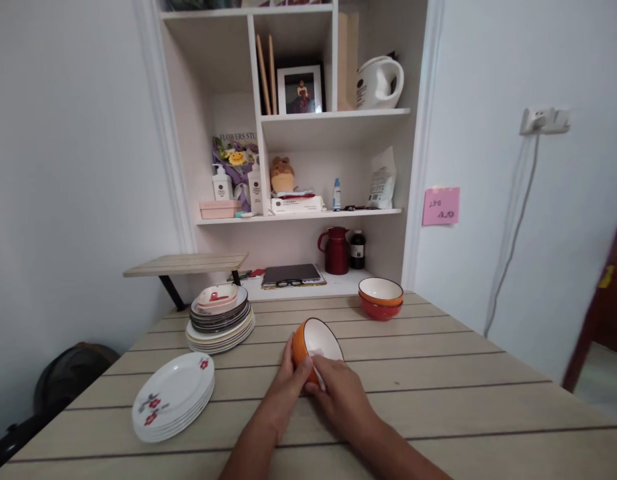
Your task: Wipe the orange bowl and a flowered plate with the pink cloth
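An orange bowl (326, 335) with a white inside and dark rim is tilted up above the table's middle, its opening facing right. My left hand (287, 381) is wrapped around its left outer side, thumb near the lower rim. At the bowl's lower rim, my right hand (344, 396) is closed around a white tissue (317, 353), mostly hidden by the fingers and pressed against the inside. Farther back on the right, another orange bowl (381, 291) rests in a red bowl (381, 311).
Flowered oval plates (174, 387) are stacked at the left front. Behind them stands a pile of round plates (221, 340) with small dishes (217, 297) on top. A raised wooden board (188, 264), a laptop (291, 273) and a red jug (336, 251) are at the back.
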### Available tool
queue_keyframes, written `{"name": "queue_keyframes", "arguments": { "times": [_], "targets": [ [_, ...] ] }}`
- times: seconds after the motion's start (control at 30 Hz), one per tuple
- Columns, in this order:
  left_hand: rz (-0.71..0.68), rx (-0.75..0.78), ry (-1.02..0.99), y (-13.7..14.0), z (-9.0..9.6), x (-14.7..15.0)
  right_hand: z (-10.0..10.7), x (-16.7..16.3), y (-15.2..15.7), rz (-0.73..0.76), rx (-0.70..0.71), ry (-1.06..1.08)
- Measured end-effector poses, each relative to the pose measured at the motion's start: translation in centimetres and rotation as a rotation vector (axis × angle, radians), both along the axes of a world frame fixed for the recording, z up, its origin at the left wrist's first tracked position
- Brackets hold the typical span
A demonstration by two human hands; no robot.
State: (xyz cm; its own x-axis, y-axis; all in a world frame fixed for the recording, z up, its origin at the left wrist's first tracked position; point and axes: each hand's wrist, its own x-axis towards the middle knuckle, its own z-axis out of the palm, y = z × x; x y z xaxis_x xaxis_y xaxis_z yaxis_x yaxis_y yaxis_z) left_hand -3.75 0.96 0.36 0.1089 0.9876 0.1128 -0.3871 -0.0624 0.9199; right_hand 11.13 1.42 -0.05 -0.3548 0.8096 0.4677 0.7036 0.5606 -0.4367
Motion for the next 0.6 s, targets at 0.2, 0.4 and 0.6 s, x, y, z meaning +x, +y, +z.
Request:
{"name": "queue_keyframes", "arguments": {
  "times": [0.2,0.4,0.6],
  "targets": [
    [0.134,-0.043,0.022,-0.3,0.3,0.2,0.3,0.1,-0.3,0.117,0.041,-0.113],
    [-0.005,-0.037,-0.038,-0.1,0.7,-1.3,1.4,2.0,0.0,0.320,0.120,-0.216],
    [-0.161,-0.024,-0.101,0.1,0.6,-2.0,1.4,1.7,-0.2,0.255,0.138,-0.198]
  ]
}}
